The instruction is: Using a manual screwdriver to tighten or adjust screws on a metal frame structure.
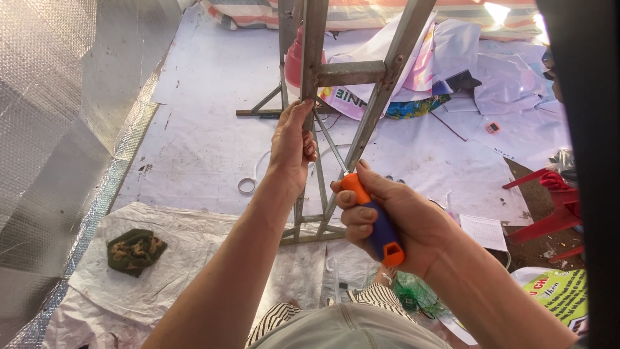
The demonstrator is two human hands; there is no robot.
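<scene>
A grey metal angle-iron frame [352, 73] rises in front of me from the floor. My left hand [292, 143] grips one of its upright bars just below a crossbar. My right hand [387, 216] is closed around the orange and blue handle of a screwdriver [378, 223]. The screwdriver's thin shaft [330, 143] points up and left toward the bar beside my left fingers. The tip is hidden behind my left hand.
White sheeting [206, 123] covers the floor. A camouflage cloth [134, 250] lies at lower left, a tape roll [247, 186] near the frame. Silver foil sheet [58, 129] hangs at left. Crumpled printed banners [465, 71] and a red plastic chair [555, 207] are at right.
</scene>
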